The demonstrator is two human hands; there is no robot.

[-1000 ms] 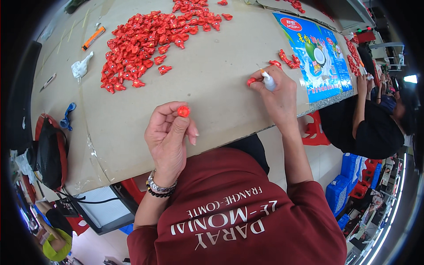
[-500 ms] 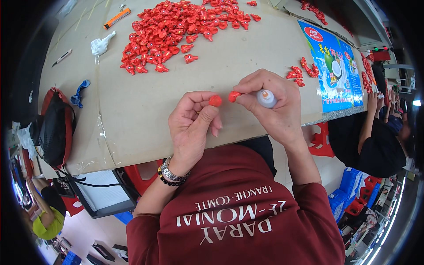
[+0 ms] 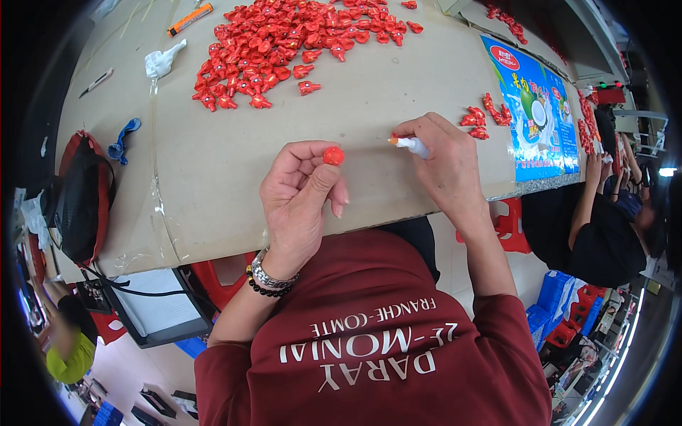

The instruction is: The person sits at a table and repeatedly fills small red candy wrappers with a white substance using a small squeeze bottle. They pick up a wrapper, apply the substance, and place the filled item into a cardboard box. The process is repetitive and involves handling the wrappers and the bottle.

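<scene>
Between thumb and forefinger, my left hand (image 3: 302,195) pinches a small round red plastic part (image 3: 333,156). To its right, my right hand (image 3: 447,160) is closed around a small white squeeze bottle (image 3: 413,147); its orange-tipped nozzle points left toward the red part, with a gap between them. A bit of red shows by the right fingertips, mostly hidden by the fingers. Beyond both hands lies a big heap of small red plastic parts (image 3: 263,46). Several assembled-looking red pieces (image 3: 477,117) sit apart at the right, beside a blue printed sheet (image 3: 540,113).
On the table's left are an orange tube-like item (image 3: 190,20), a crumpled white tissue (image 3: 163,59), a pen (image 3: 96,83), a blue rag (image 3: 124,140) and a red-black bag (image 3: 85,199). A person in black (image 3: 593,227) sits at the right. Red stools (image 3: 508,226) stand below the table.
My right hand has moved right and away from the left one, and the bottle has turned so its nozzle points left. The red piece at my right fingertips is now mostly hidden. My left hand shifted slightly left.
</scene>
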